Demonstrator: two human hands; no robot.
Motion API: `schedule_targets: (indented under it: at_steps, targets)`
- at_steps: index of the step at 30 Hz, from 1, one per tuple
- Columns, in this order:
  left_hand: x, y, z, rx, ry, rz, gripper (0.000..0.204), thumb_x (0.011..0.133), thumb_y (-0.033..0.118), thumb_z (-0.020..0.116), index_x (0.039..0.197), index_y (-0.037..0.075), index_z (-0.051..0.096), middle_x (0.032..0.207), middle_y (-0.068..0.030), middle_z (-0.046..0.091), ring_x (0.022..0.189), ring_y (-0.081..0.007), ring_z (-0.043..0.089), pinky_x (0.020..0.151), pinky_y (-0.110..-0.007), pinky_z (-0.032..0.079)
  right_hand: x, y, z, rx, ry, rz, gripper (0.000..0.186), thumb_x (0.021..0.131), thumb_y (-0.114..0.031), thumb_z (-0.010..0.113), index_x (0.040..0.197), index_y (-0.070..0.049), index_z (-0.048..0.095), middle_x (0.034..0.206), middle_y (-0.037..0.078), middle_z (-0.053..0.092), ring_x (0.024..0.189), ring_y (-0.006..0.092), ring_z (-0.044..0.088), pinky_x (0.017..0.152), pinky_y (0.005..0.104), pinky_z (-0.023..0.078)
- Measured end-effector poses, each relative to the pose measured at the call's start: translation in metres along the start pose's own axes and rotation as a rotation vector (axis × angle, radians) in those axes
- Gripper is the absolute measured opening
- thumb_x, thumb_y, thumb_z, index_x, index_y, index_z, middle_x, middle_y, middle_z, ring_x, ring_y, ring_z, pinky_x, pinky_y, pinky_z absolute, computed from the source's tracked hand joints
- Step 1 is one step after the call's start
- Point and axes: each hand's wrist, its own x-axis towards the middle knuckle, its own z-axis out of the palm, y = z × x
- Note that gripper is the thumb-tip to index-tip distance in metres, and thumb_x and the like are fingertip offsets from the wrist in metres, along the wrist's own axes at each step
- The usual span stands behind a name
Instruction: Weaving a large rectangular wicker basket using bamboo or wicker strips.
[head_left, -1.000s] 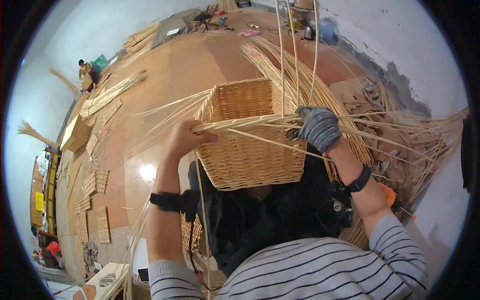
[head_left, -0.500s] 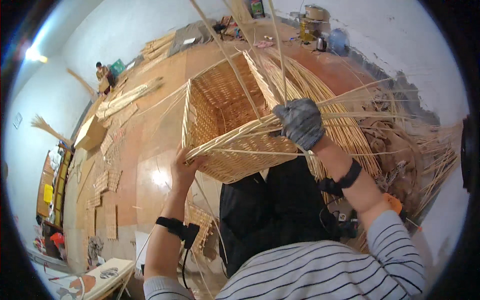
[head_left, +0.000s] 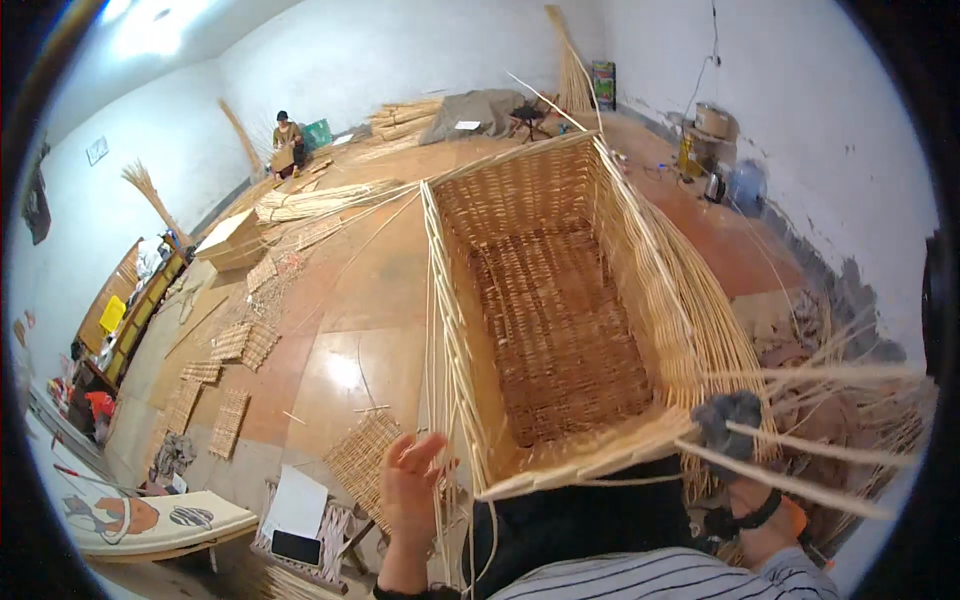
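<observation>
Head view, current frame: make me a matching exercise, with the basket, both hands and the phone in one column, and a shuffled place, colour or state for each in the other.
Column one
1. Wicker basket
2. Left hand
3. Right hand
4. Phone

Column two
A. Gray-gloved, at the basket's near right corner
B. Dark screen, at the near end of a white sheet
C. Top open, woven inside showing
D. Bare, to the left of the basket's near end

Right pairs: 1-C, 2-D, 3-A, 4-B
</observation>
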Motion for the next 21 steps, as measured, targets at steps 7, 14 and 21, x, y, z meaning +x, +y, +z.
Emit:
schedule_targets:
  at_steps: [7,14,21]
  targets:
    - [0.016,-0.005,-0.105,0.517,0.158,-0.265,0.036,0.091,0.031,0.043,0.102,-0.001,0.055,0.098,-0.0124,0.061,0.085,-0.0196,0.06,0.074,-0.032,0.05,0.005,-0.025,-0.017,0.077,0.044,0.142,0.027,0.075,-0.037,0.059,0.082,-0.011,0.057,0.08,0.006,0.054,0.081,0.0263,0.052,0.076,0.0443,0.037]
    - [0.163,0.028,0.065,0.726,-0.144,0.129,0.049,0.083,0.038,0.057,0.107,-0.006,0.054,0.102,-0.0124,0.059,0.094,-0.0196,0.057,0.08,-0.029,0.046,0.004,-0.03,-0.025,0.152,0.049,0.227,0.026,0.074,-0.036,0.06,0.082,-0.012,0.057,0.081,0.005,0.055,0.082,0.0261,0.052,0.077,0.0447,0.037]
    - [0.244,0.015,0.142,1.194,-0.131,0.076,0.024,0.071,0.012,0.062,0.086,-0.006,0.057,0.075,-0.0113,0.061,0.069,-0.0204,0.059,0.064,-0.031,0.049,0.005,-0.046,-0.028,0.265,0.048,0.341,0.025,0.073,-0.035,0.06,0.083,-0.012,0.058,0.082,0.005,0.055,0.083,0.026,0.052,0.078,0.045,0.037]
